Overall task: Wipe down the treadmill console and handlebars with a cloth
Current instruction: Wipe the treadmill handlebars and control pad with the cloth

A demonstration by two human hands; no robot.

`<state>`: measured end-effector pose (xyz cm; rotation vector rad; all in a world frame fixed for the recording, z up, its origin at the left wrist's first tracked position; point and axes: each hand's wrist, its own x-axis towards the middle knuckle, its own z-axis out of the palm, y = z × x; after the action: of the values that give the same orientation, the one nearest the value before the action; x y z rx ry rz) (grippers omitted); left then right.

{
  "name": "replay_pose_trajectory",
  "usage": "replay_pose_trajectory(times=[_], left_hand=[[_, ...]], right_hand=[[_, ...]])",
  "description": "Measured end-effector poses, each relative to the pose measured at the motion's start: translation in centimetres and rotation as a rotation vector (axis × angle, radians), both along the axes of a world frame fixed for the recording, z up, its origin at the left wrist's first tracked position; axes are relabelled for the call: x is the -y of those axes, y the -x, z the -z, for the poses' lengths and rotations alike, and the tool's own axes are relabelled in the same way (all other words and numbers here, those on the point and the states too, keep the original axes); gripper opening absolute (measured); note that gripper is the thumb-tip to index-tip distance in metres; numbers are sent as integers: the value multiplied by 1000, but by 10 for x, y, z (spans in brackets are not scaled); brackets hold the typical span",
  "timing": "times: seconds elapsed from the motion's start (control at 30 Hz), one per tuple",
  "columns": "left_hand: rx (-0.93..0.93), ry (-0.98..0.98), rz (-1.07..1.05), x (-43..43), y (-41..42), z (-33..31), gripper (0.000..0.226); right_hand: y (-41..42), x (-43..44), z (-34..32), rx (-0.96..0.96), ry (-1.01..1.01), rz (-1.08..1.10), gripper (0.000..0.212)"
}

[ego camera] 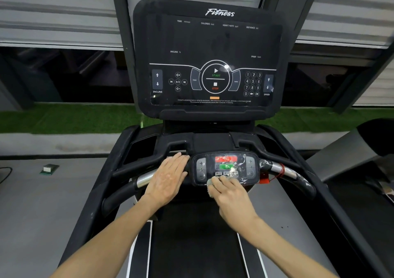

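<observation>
The black treadmill console (210, 43) stands upright ahead, with its START and STOP keys and number pad. Below it a curved handlebar (283, 171) with chrome sections runs across, carrying a small control panel (226, 163) with red and green buttons. My left hand (168, 179) lies flat, fingers together, on the handlebar just left of that panel. My right hand (231, 196) presses a small grey-white cloth (211, 185) against the lower edge of the panel; most of the cloth is hidden under my fingers.
A red safety clip and cord (269, 176) hang on the handlebar right of the panel. The running belt (191, 245) lies below my arms. Another machine (362, 149) stands at the right. A small green and white object (49, 169) sits on the grey floor at left.
</observation>
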<state>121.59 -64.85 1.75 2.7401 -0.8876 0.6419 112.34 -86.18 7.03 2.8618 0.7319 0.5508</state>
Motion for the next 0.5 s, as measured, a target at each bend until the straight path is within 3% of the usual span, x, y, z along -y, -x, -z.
replay_pose_trajectory(times=[0.13, 0.3, 0.5], left_hand=[[18, 18, -8, 1, 0, 0, 48], [29, 33, 4, 2, 0, 2, 46], [25, 42, 5, -1, -1, 1, 48]], right_hand=[[0, 7, -3, -54, 22, 50, 50], [-2, -33, 0, 6, 27, -15, 32], [3, -11, -2, -75, -26, 69, 48]])
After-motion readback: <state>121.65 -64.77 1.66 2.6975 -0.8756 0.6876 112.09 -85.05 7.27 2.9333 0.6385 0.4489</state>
